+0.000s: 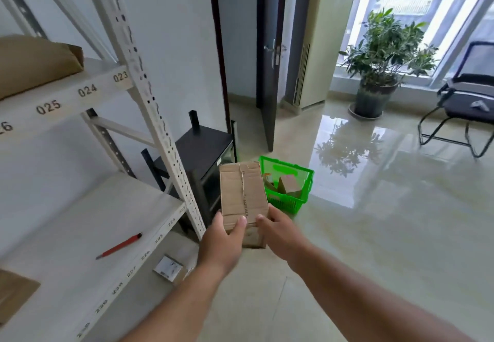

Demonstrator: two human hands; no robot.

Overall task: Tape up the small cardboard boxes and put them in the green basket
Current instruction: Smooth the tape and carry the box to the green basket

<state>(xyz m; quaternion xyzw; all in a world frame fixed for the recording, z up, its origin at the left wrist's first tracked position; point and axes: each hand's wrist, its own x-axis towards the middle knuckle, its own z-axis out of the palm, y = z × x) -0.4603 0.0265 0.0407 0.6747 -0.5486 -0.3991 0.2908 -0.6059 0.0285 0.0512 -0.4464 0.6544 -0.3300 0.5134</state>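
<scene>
A small cardboard box [242, 194] with tape along its top seam is held out in front of me in both hands. My left hand [223, 237] grips its near left corner, thumb on top. My right hand [280, 230] holds the near right side, thumb on the top face. Just beyond the box, on the floor, stands the green basket [299, 173] with other cardboard boxes [287, 185] inside. The held box hides the basket's left side.
White shelving [88, 224] stands at my left, with a red-handled cutter [120, 245] on it and brown cardboard [13, 291] at its near edge. Another small box [171, 268] lies below. A black cabinet [203, 151], an open door, a potted plant [382, 61] and a chair [465, 106] stand further off.
</scene>
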